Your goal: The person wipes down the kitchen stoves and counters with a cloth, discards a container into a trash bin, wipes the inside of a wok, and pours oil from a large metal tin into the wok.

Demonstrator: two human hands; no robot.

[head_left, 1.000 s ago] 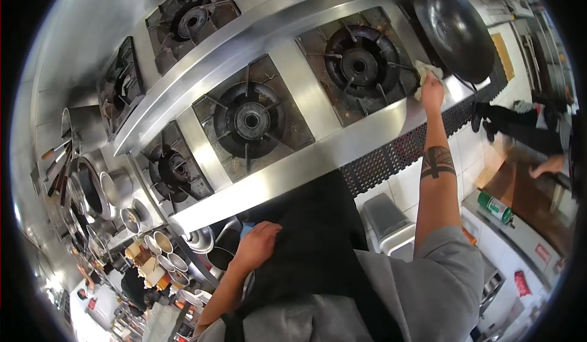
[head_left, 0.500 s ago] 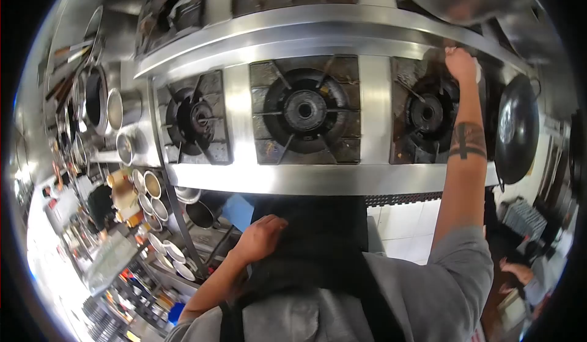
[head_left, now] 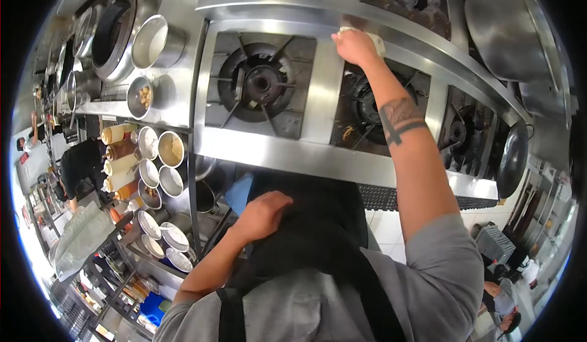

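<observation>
My right hand [head_left: 356, 47] is closed round a pale cloth [head_left: 378, 44] and rests against the raised steel strip [head_left: 287, 13] behind the burners. Below it lies the middle burner [head_left: 370, 105], partly covered by my forearm. Another burner [head_left: 260, 80] stands to the left and a third [head_left: 457, 132] to the right. My left hand [head_left: 264, 215] hangs in front of the black apron [head_left: 306, 220], fingers curled, with what they hold, if anything, hidden. A blue cloth [head_left: 239, 193] hangs just beside it.
A black wok [head_left: 512, 160] stands at the stove's right end. Steel pots [head_left: 158, 41] and a bowl of food pieces [head_left: 141, 97] sit on the left counter. Sauce bottles [head_left: 118, 133] and several bowls fill the shelf below. Other people [head_left: 79, 165] are at far left and lower right.
The view has swung left along the stove. My right hand has moved with the cloth from the stove's right front corner to the back strip and then leftward. My left hand stays by the apron.
</observation>
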